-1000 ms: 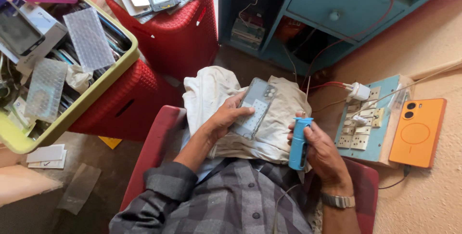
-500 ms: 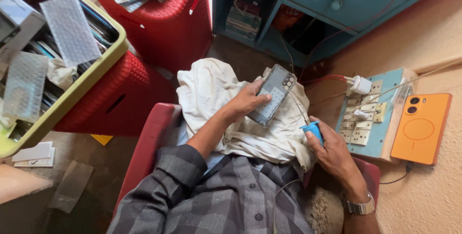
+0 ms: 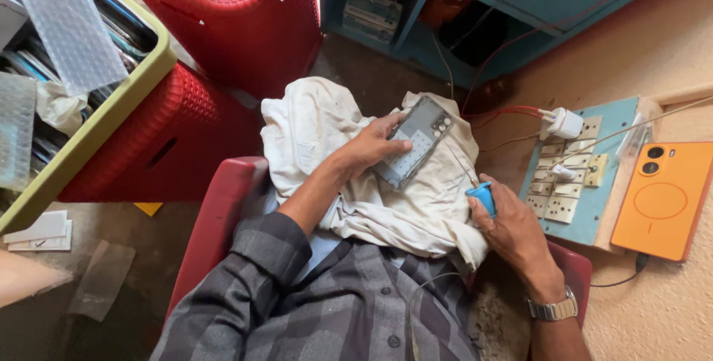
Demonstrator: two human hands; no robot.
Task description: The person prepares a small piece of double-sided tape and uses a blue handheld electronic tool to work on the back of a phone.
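There my left hand [image 3: 371, 149] gripped the grey opened phone [image 3: 413, 142] on the white cloth [image 3: 327, 127] over my lap. My right hand [image 3: 509, 227] was clenched around a blue screwdriver [image 3: 483, 196], its thin tip beside the phone's lower edge.

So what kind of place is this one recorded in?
Likely a small phone repair stall or home workbench. The left hand steadies an opened phone on a white cloth, the right hand holds a blue-handled tool, and a socket board and parts tray lie close by.
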